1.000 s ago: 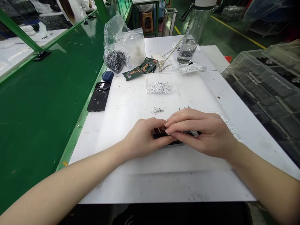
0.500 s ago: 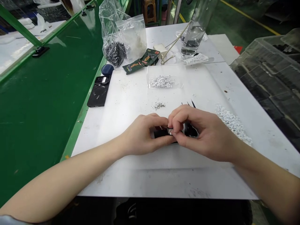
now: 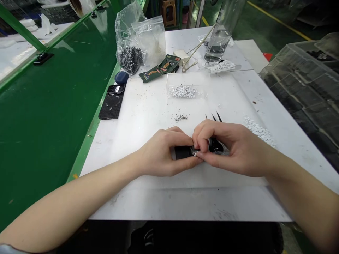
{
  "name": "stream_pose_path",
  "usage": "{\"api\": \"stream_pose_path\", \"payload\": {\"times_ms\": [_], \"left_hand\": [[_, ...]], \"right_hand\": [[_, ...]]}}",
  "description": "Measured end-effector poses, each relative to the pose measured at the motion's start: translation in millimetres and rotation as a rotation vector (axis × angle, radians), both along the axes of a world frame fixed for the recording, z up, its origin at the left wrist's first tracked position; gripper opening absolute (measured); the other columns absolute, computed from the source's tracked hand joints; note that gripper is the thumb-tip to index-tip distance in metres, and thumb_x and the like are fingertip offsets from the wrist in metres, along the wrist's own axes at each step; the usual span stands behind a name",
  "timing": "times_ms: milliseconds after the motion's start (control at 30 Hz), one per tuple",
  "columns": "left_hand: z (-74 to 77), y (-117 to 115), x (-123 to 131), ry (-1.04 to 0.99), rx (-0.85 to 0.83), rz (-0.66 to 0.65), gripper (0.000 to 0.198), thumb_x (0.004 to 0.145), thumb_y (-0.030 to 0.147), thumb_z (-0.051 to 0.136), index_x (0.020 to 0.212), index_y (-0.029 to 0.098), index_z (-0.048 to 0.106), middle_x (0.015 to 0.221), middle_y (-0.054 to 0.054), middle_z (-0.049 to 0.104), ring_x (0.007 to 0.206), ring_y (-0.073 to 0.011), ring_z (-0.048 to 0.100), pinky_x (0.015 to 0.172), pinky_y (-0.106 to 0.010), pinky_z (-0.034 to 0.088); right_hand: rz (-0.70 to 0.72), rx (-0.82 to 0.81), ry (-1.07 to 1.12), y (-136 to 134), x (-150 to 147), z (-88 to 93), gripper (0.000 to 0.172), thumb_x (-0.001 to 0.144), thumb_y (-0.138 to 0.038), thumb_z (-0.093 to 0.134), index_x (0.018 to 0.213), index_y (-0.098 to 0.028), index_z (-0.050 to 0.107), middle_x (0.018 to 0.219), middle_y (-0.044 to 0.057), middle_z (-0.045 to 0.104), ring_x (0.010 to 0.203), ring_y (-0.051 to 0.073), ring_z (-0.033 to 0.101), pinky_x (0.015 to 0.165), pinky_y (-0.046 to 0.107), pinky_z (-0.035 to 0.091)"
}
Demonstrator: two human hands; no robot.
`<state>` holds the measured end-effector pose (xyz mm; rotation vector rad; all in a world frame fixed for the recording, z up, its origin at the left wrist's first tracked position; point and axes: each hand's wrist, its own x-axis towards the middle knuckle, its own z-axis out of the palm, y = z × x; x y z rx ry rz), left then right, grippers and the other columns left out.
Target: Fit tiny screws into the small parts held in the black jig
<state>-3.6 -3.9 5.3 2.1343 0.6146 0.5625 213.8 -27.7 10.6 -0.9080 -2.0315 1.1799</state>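
My left hand (image 3: 161, 151) is wrapped round the edges of a small black block-like part (image 3: 182, 152), thumb on the near side and fingers on the far side. My right hand (image 3: 233, 150) is closed over the part's right end, with thumb and fingertips pinched together. A tiny white piece (image 3: 195, 153) shows at those fingertips; its kind is too small to make out. Just right of the pinch lies a shiny black object (image 3: 215, 145), partly covered by my right hand. Thin dark pointed tips (image 3: 218, 116) stick out beyond my right knuckles.
A clear tray (image 3: 186, 92) holds small white bits. More white bits (image 3: 261, 131) lie right, and dark specks (image 3: 180, 117) ahead. A black phone (image 3: 111, 102), plastic bags (image 3: 152, 42), green packets (image 3: 160, 68) and a clear container with liquid (image 3: 217, 46) stand farther off.
Both hands have shifted slightly right while staying on the black part. More of the part's top shows between them now.
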Motion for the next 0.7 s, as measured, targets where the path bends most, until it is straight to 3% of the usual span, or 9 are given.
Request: {"api": "stream_pose_path", "payload": {"times_ms": [200,467,700], "left_hand": [[-0.3,-2.7,2.0,-0.002,-0.009,0.0,0.014,0.091,0.029,0.064,0.083,0.019,0.071,0.079,-0.003,0.073,0.079,-0.0164,0.068,0.091,-0.034,0.054],[5.4,-7.3,2.2,0.021,-0.047,0.017,0.01,0.091,0.023,0.062,0.086,0.018,0.069,0.079,-0.002,0.07,0.088,-0.0169,0.067,0.093,-0.033,0.052],[3.8,-5.5,2.8,0.022,-0.015,0.005,0.014,0.092,0.029,0.063,0.085,0.017,0.069,0.079,-0.002,0.07,0.086,-0.0175,0.067,0.093,-0.034,0.052]], "right_hand": [[0.04,0.064,-0.022,1.7,3.1,4.1,0.026,0.077,-0.002,0.062,0.086,-0.026,0.058,0.088,-0.002,0.062,0.083,0.015,0.06,0.074,0.03,0.049],[0.021,0.108,-0.028,0.9,0.5,3.1,0.026,0.075,-0.003,0.063,0.085,-0.027,0.061,0.088,-0.003,0.064,0.084,0.016,0.062,0.073,0.034,0.052],[0.045,0.106,-0.03,3.3,4.7,3.2,0.026,0.077,-0.003,0.063,0.085,-0.027,0.06,0.088,-0.002,0.065,0.085,0.017,0.063,0.074,0.034,0.054]]}}
